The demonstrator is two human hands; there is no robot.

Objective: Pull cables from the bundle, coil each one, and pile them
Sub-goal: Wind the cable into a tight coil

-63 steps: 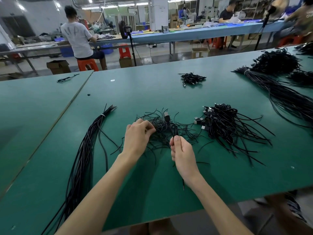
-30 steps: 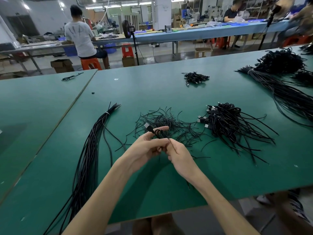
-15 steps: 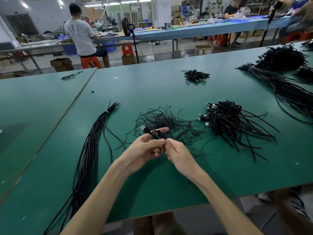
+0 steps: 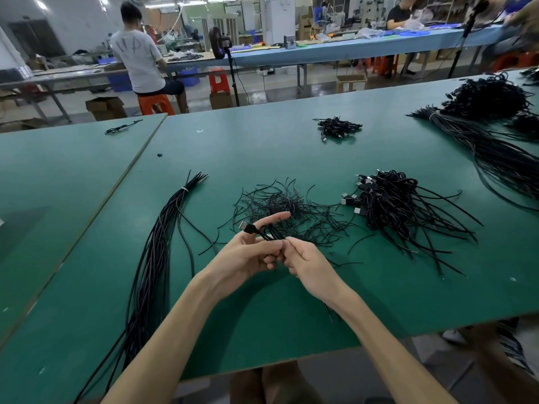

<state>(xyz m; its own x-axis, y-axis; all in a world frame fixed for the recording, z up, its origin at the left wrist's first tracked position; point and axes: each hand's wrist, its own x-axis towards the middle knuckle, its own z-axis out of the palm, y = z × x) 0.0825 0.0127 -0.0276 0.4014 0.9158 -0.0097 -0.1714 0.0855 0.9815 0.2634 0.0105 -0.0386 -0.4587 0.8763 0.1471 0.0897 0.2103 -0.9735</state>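
Left hand (image 4: 248, 255): grips the coiled cable (image 4: 269, 231) — plug sticking out.
Right hand (image 4: 310, 266): pinches the same cable.
Pile (image 4: 402, 208): off right, apart.

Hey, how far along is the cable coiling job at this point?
Done: a pile of coiled cables lies to the right. In hand: the left hand and right hand hold one coiled cable above the loose ties. Left: the tied bundle on the left holds many straight cables, so plenty seems to remain.
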